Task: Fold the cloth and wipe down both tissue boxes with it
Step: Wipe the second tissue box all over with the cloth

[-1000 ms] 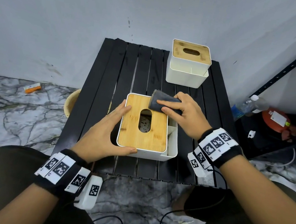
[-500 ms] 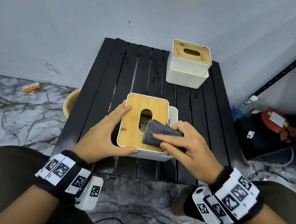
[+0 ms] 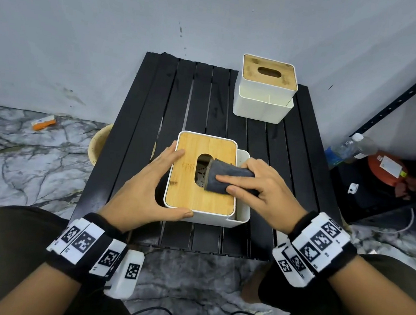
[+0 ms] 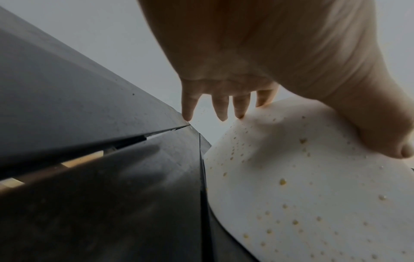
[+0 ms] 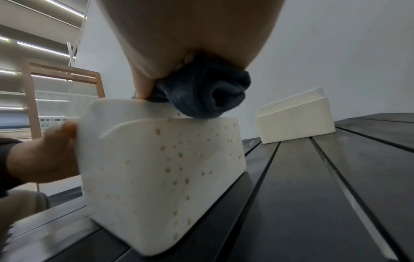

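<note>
A white tissue box with a bamboo lid [image 3: 191,188] stands near the front of the black slatted table [image 3: 202,101]. Brown specks dot its white side [image 5: 161,168] [image 4: 313,186]. My right hand [image 3: 260,187] grips a folded dark grey cloth [image 3: 221,176] [image 5: 201,95] and presses it on the lid beside the oval slot. My left hand [image 3: 148,189] holds the box's left side, fingers along the far corner and thumb on the near edge. The second tissue box [image 3: 265,89] [image 5: 293,120] stands at the table's back right, untouched.
A grey wall rises behind the table. A tan bowl [image 3: 96,144] sits on the marble floor at the table's left. A plastic bottle [image 3: 350,148] and a red object [image 3: 386,169] lie under a black shelf frame at the right.
My right hand slid the cloth from the lid's far right corner toward me, then back to mid-lid beside the slot. The left hand and the box stayed put.
</note>
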